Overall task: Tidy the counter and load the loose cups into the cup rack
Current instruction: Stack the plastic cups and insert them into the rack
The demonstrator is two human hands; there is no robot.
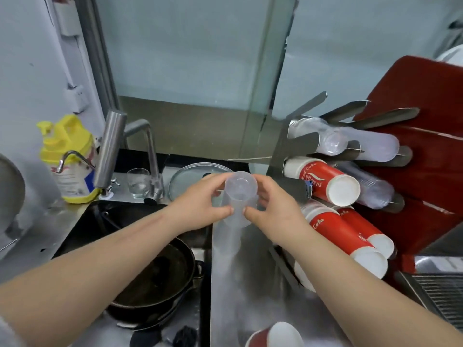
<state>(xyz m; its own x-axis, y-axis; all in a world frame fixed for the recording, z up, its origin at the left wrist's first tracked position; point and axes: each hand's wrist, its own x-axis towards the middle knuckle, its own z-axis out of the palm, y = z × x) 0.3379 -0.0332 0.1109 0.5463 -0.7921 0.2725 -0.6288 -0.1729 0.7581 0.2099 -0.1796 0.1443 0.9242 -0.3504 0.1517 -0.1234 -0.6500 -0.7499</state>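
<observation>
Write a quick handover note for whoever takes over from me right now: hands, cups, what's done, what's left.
Left hand and right hand both grip a stack of clear plastic cups, raised over the steel counter.
Cup rack on the right already holds clear stacks and red paper cups.
Left: slot this stack into the rack, then the loose red paper cup at the near edge.
</observation>
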